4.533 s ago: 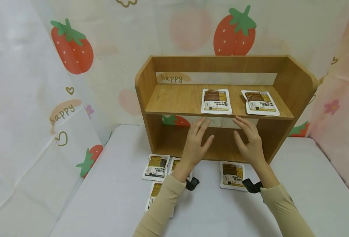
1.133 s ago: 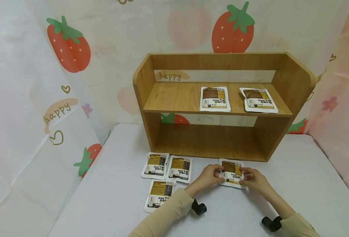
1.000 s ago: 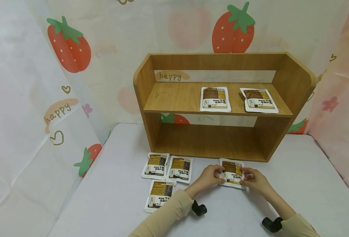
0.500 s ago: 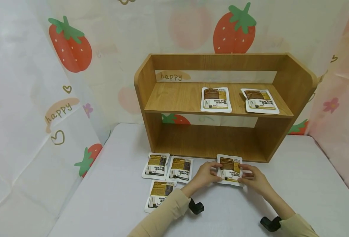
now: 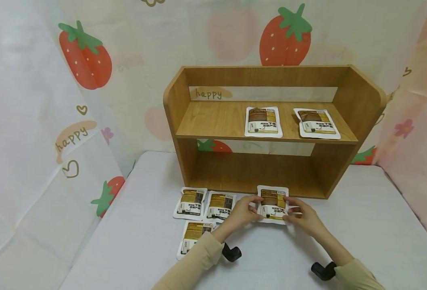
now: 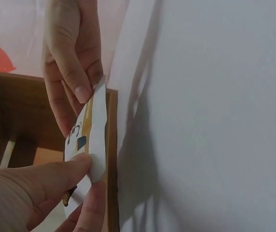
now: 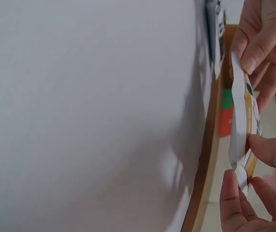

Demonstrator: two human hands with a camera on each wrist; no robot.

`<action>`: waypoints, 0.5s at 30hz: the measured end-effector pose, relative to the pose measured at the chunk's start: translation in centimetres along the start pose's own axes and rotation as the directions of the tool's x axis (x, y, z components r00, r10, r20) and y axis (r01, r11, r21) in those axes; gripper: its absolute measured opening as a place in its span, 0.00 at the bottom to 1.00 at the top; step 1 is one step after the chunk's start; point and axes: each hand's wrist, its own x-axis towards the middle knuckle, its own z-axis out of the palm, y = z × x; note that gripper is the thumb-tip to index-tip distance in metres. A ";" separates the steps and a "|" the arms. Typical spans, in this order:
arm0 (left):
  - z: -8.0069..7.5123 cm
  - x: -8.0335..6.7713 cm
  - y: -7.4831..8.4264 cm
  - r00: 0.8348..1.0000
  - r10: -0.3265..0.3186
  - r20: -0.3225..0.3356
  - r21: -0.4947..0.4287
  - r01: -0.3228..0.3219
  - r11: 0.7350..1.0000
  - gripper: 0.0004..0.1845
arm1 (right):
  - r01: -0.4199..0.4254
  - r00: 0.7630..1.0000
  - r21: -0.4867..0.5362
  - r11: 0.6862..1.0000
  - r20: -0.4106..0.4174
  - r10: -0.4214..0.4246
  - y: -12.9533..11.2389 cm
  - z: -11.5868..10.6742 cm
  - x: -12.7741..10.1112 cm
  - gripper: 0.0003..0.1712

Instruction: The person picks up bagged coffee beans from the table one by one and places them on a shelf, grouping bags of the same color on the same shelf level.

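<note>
Nearest the camera, both sleeves reach forward over the white bench [image 5: 362, 217]. Left hand [image 5: 240, 210] and right hand [image 5: 302, 215] pinch one flat pouch [image 5: 272, 199] by its side edges, thumbs on top, fingers beneath; the pouch is raised off the bench, tilted, just in front of the wooden shelf unit [image 5: 178, 108]. Wrist views confirm it: fingertips clamp the thin edge, bench surface well clear behind. To the left, three more pouches [image 5: 206, 213] lie flat on the bench, near the left hand. Farther back, lower shelf [image 5: 257, 173] bare; on the upper shelf [image 5: 217, 121], two pouches [image 5: 291, 121] lie side by side toward the right. Risk, as judged: grip is on slick edges only, so the pouch could slip or sag if either pinch loosens. It sits close to the shelf unit's front edge and could catch there when lifted.
</note>
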 end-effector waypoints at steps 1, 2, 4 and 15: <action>-0.1 -0.1 0.0 1.000 0.000 -0.003 -0.004 0.000 1.000 0.28 | 0.003 1.000 0.008 1.000 -0.003 -0.003 -0.1 0.1 0.0 0.34; -0.3 -0.2 -0.1 1.000 0.001 -0.006 -0.003 -0.001 1.000 0.29 | 0.007 1.000 0.015 1.000 -0.002 -0.007 -0.2 0.2 0.1 0.34; -0.5 -0.4 -0.2 1.000 0.000 -0.013 -0.005 0.000 1.000 0.29 | 0.011 1.000 0.026 1.000 -0.003 -0.011 -0.4 0.5 0.2 0.34; -2.3 -1.4 -0.9 0.999 0.028 -0.034 0.044 -0.026 0.999 0.26 | 0.034 0.999 0.052 0.998 0.018 -0.035 -1.7 1.6 1.0 0.36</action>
